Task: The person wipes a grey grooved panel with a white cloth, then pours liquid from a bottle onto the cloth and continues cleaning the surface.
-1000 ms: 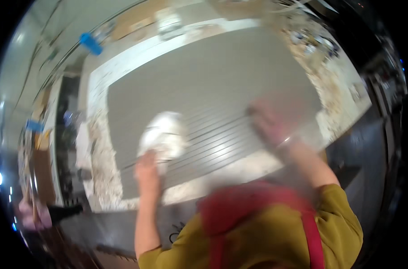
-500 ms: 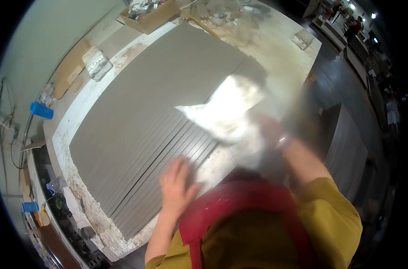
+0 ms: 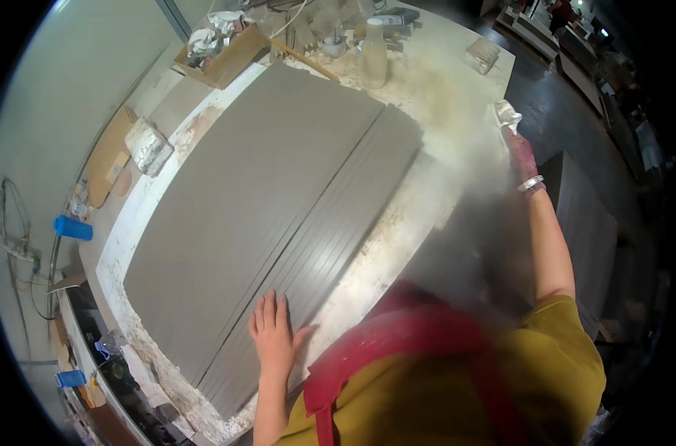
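Long grey strips lie side by side on the table, next to a wider grey sheet-like surface; a dark gap runs between them. My left hand rests flat on the near end of the strips, fingers spread, holding nothing. Out to the right, past the table's edge, my right hand is closed around a bunched white cloth. A bracelet circles that wrist, and the fingers look stained reddish.
A cardboard box of crumpled rags, a wooden stick and a cloudy bottle stand at the back. Wrapped blocks and a blue cup line the left. Grey boards are stacked at right. A person is far off.
The white cloth was spread over the strips; my right hand has carried it right, off the strips, and it is now bunched. My left hand remains on the strips.
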Demonstrator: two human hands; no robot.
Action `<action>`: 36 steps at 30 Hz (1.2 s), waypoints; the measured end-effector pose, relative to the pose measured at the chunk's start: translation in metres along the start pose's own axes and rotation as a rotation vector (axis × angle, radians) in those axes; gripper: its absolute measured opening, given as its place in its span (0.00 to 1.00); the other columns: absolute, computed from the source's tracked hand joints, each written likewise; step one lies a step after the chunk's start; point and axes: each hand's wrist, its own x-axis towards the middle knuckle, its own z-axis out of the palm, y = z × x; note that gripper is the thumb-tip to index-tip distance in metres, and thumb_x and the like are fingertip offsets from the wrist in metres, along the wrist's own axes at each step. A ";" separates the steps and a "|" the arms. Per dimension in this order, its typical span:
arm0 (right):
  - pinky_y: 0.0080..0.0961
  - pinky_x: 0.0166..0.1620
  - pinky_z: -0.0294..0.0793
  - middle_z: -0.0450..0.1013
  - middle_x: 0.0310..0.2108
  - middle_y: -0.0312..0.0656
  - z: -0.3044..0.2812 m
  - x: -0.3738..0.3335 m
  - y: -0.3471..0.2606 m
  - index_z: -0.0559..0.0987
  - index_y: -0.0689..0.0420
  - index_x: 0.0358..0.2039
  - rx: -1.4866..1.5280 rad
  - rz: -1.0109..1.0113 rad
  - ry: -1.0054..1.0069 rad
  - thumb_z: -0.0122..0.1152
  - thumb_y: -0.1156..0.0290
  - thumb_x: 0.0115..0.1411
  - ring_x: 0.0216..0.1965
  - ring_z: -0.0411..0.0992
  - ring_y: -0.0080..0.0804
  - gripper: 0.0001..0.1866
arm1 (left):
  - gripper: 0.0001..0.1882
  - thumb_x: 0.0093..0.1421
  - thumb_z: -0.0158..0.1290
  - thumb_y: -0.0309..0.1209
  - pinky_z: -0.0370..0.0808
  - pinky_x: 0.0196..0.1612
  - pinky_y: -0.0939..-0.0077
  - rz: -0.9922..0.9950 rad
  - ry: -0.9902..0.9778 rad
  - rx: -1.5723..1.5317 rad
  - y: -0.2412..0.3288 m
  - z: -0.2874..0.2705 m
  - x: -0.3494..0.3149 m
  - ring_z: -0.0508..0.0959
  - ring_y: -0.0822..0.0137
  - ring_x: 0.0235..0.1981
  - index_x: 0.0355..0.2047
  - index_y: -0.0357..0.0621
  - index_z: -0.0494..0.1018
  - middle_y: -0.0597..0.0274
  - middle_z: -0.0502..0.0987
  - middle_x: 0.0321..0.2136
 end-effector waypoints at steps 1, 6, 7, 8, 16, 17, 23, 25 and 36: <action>0.28 0.42 0.67 0.76 0.35 0.41 0.005 0.008 0.009 0.76 0.66 0.40 -0.019 0.028 -0.076 0.52 0.54 0.62 0.34 0.68 0.26 0.23 | 0.39 0.48 0.60 0.42 0.52 0.61 0.52 -0.006 -0.024 -0.065 0.002 -0.008 0.003 0.58 0.48 0.62 0.58 0.42 0.61 0.51 0.58 0.61; 0.29 0.36 0.69 0.77 0.31 0.45 0.055 0.000 -0.003 0.76 0.66 0.37 -0.084 0.034 -0.668 0.54 0.52 0.59 0.31 0.70 0.28 0.24 | 0.31 0.55 0.54 0.36 0.55 0.62 0.56 -0.194 0.150 -0.275 -0.039 -0.048 0.026 0.59 0.47 0.61 0.58 0.41 0.61 0.47 0.60 0.60; 0.29 0.38 0.69 0.76 0.33 0.46 0.060 -0.003 -0.005 0.76 0.66 0.40 -0.139 0.007 -0.809 0.55 0.53 0.59 0.33 0.71 0.29 0.25 | 0.29 0.56 0.54 0.34 0.56 0.62 0.57 -0.194 0.232 -0.250 -0.051 -0.055 0.042 0.60 0.46 0.60 0.57 0.40 0.62 0.47 0.61 0.59; 0.28 0.40 0.69 0.76 0.35 0.47 0.067 -0.006 -0.004 0.75 0.66 0.42 -0.196 -0.023 -0.947 0.55 0.53 0.58 0.35 0.71 0.29 0.25 | 0.27 0.57 0.53 0.33 0.58 0.61 0.58 -0.191 0.311 -0.224 -0.063 -0.063 0.060 0.61 0.46 0.60 0.57 0.39 0.62 0.46 0.62 0.58; 0.26 0.55 0.65 0.73 0.47 0.46 0.082 0.046 0.018 0.68 0.65 0.54 0.142 0.034 -0.554 0.55 0.62 0.56 0.49 0.70 0.32 0.28 | 0.24 0.61 0.50 0.34 0.60 0.59 0.59 -0.079 0.493 -0.164 -0.137 -0.075 0.285 0.64 0.47 0.58 0.55 0.36 0.64 0.43 0.66 0.55; 0.26 0.55 0.64 0.73 0.47 0.47 0.088 0.056 0.017 0.69 0.65 0.54 0.037 -0.008 -0.504 0.55 0.61 0.56 0.50 0.70 0.32 0.28 | 0.24 0.62 0.49 0.36 0.60 0.59 0.59 -0.063 0.488 -0.136 -0.143 -0.070 0.318 0.64 0.47 0.58 0.55 0.37 0.64 0.44 0.66 0.55; 0.26 0.56 0.63 0.72 0.49 0.48 0.161 0.123 0.011 0.69 0.66 0.54 -0.194 -0.130 -0.466 0.54 0.57 0.56 0.50 0.68 0.33 0.30 | 0.27 0.63 0.44 0.47 0.63 0.57 0.59 -0.098 0.528 0.083 -0.180 -0.031 0.471 0.67 0.47 0.55 0.52 0.37 0.67 0.43 0.67 0.53; 0.25 0.56 0.62 0.71 0.50 0.48 0.189 0.127 -0.013 0.68 0.66 0.55 -0.169 -0.017 -0.560 0.54 0.56 0.56 0.50 0.68 0.33 0.31 | 0.29 0.63 0.41 0.51 0.64 0.56 0.59 -0.140 0.516 0.134 -0.180 -0.013 0.495 0.69 0.47 0.54 0.51 0.38 0.69 0.41 0.69 0.51; 0.27 0.56 0.61 0.72 0.48 0.44 0.211 0.089 -0.003 0.71 0.60 0.54 -0.195 0.002 -0.770 0.51 0.51 0.56 0.49 0.67 0.32 0.31 | 0.32 0.61 0.38 0.57 0.71 0.41 0.55 -0.249 0.174 0.023 -0.138 0.004 0.485 0.77 0.44 0.35 0.29 0.35 0.74 0.39 0.77 0.28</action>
